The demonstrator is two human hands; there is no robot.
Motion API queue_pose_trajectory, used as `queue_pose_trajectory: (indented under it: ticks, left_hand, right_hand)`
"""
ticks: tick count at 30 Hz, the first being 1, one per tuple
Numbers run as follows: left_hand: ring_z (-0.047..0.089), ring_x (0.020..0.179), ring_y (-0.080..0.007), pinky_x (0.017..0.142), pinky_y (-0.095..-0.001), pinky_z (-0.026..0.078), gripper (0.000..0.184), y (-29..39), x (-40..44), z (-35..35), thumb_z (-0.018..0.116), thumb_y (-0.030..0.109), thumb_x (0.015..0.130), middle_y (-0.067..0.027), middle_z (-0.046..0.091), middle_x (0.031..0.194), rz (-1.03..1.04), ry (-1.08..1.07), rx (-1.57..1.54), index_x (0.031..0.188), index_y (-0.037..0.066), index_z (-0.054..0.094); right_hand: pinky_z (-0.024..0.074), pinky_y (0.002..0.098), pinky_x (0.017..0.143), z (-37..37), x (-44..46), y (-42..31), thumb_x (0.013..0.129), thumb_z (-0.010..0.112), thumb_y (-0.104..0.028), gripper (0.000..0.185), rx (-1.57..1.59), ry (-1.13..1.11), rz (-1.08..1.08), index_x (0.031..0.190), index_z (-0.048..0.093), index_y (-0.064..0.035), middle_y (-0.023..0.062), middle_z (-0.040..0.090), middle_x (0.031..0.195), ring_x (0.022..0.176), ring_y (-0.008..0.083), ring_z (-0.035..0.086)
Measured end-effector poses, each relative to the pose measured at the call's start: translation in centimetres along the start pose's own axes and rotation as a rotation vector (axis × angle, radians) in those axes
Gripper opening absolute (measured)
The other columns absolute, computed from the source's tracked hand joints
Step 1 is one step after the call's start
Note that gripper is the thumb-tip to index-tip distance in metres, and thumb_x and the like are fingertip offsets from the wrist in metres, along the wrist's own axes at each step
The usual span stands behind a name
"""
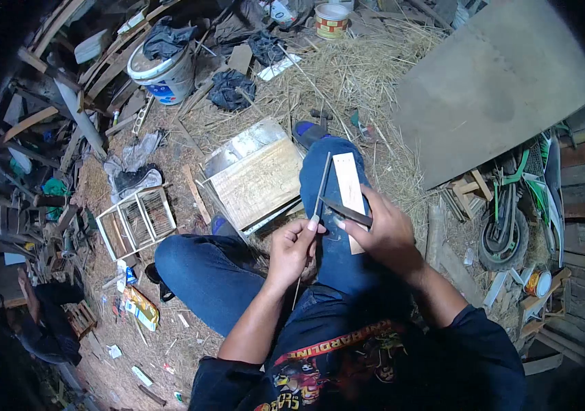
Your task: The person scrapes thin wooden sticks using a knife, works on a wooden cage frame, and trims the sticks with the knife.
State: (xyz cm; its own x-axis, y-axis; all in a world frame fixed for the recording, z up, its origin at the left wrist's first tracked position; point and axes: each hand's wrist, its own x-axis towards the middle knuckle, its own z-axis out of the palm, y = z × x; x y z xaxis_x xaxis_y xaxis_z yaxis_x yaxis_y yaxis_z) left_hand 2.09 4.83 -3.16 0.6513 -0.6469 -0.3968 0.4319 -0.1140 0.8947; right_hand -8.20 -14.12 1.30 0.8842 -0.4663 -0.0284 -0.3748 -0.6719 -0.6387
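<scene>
Where the person's jeans [339,257] stretch over one knee, a thin rod [324,175] slants above the denim, its far end toward 12 o'clock. The left hand [291,250] grasps this rod, pinched between thumb and fingers. The right hand [387,229] is closed around a knife [344,212], whose dark blade points toward 10 o'clock and meets or nearly meets the rod; actual contact is unclear. Beneath the knife, a pale strip of wood [348,179] lies lengthwise on the thigh, partly covered by the right hand.

Farther out from the knife, a wooden box [261,183] sits on the straw-strewn ground near 10 o'clock, with a white bucket [169,79] well beyond it. A slatted frame [138,219] lies at 9 o'clock, a yellow packet [140,308] at 8, and a small tub [331,24] at 12. A large grey sheet [491,96] fills 2 o'clock; a motorbike [510,229] stands at 3, and a tin [538,283] lies near 4.
</scene>
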Motion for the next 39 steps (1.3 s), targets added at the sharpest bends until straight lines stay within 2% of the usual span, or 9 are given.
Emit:
queue_pose_trajectory:
  ticks: [9,14,20,27,32,34,36,38,39]
  left_hand:
    - [0.041,0.043,-0.0063,0.044,-0.0229,0.039,0.031,-1.3,-0.7,-5.4,0.054,0.029,0.111,0.0020,0.050,0.061,0.158,0.451,-0.308,0.109,0.002,0.069]
    - [0.045,0.048,-0.0047,0.044,-0.0210,0.038,0.029,-4.0,0.3,-8.8,0.060,0.026,0.109,0.0034,0.054,0.069,0.191,0.735,-0.307,0.115,0.001,0.072]
    - [0.046,0.051,-0.0047,0.045,-0.0233,0.036,0.028,-9.3,3.5,-12.6,0.069,0.030,0.104,0.0051,0.054,0.066,0.133,0.938,-0.208,0.105,0.003,0.077]
    - [0.052,0.070,-0.0066,0.063,-0.0265,0.042,0.028,-13.1,7.0,-14.9,0.074,0.025,0.100,0.0018,0.067,0.079,0.137,1.051,-0.056,0.097,-0.003,0.077]
    - [0.055,0.066,-0.0075,0.060,-0.0272,0.044,0.025,-14.0,8.7,-15.6,0.075,0.022,0.099,0.0002,0.069,0.078,0.148,1.054,-0.114,0.098,-0.003,0.077]
    - [0.056,0.060,-0.0089,0.054,-0.0284,0.043,0.025,-16.6,9.9,-16.5,0.075,0.022,0.099,-0.0010,0.069,0.077,0.120,1.003,-0.088,0.099,-0.004,0.077]
    - [0.056,0.056,-0.0096,0.050,-0.0294,0.043,0.024,-14.0,9.3,-15.9,0.075,0.020,0.098,-0.0021,0.071,0.077,0.116,0.983,-0.100,0.097,-0.004,0.077]
    - [0.059,0.060,-0.0093,0.054,-0.0290,0.045,0.023,-12.2,8.6,-16.2,0.076,0.018,0.096,-0.0038,0.073,0.077,0.080,0.766,0.091,0.095,-0.005,0.078]
    - [0.060,0.063,-0.0091,0.057,-0.0291,0.046,0.024,-11.8,8.8,-16.3,0.076,0.018,0.094,-0.0062,0.074,0.077,0.163,0.734,0.112,0.090,-0.006,0.079]
  right_hand:
    - [0.0572,0.0521,0.081,3.9,1.0,-4.2,0.091,0.071,-0.017,0.032,0.082,-0.154,-0.191,0.121,0.066,-0.0065,0.0218,0.074,0.098,0.090,0.0420,0.073]
    - [0.0558,0.0480,0.079,11.1,5.0,-6.7,0.092,0.076,-0.023,0.034,-0.046,-0.274,-0.044,0.119,0.071,-0.0035,0.0206,0.075,0.091,0.087,0.0411,0.073]
    - [0.0562,0.0453,0.084,25.0,8.1,-4.0,0.090,0.081,-0.028,0.040,0.377,-0.273,0.106,0.116,0.066,-0.0006,0.0218,0.076,0.102,0.097,0.0363,0.074]
    - [0.0552,0.0466,0.084,34.2,11.3,-1.9,0.092,0.078,-0.030,0.039,0.431,-0.286,0.141,0.114,0.068,-0.0002,0.0213,0.074,0.099,0.096,0.0384,0.073]
    - [0.0560,0.0452,0.081,33.4,12.4,-0.9,0.092,0.076,-0.027,0.032,0.214,-0.048,-0.001,0.113,0.072,-0.0018,0.0195,0.074,0.092,0.088,0.0355,0.073]
    - [0.0570,0.0443,0.076,30.9,13.0,-1.7,0.094,0.072,-0.025,0.027,0.499,-0.157,0.053,0.110,0.074,-0.0036,0.0183,0.074,0.089,0.082,0.0357,0.073]
    - [0.0571,0.0449,0.071,28.1,13.9,-3.4,0.091,0.070,-0.019,0.023,0.442,-0.203,-0.041,0.111,0.075,-0.0075,0.0169,0.075,0.087,0.078,0.0354,0.073]
    - [0.0572,0.0454,0.070,26.4,15.4,-4.4,0.084,0.070,-0.014,0.028,0.352,-0.210,-0.637,0.111,0.076,-0.0125,0.0149,0.075,0.086,0.080,0.0356,0.074]
    - [0.0576,0.0464,0.072,25.0,16.3,-5.2,0.078,0.070,-0.014,0.031,0.236,-0.406,-0.545,0.108,0.077,-0.0179,0.0128,0.076,0.088,0.083,0.0358,0.074]
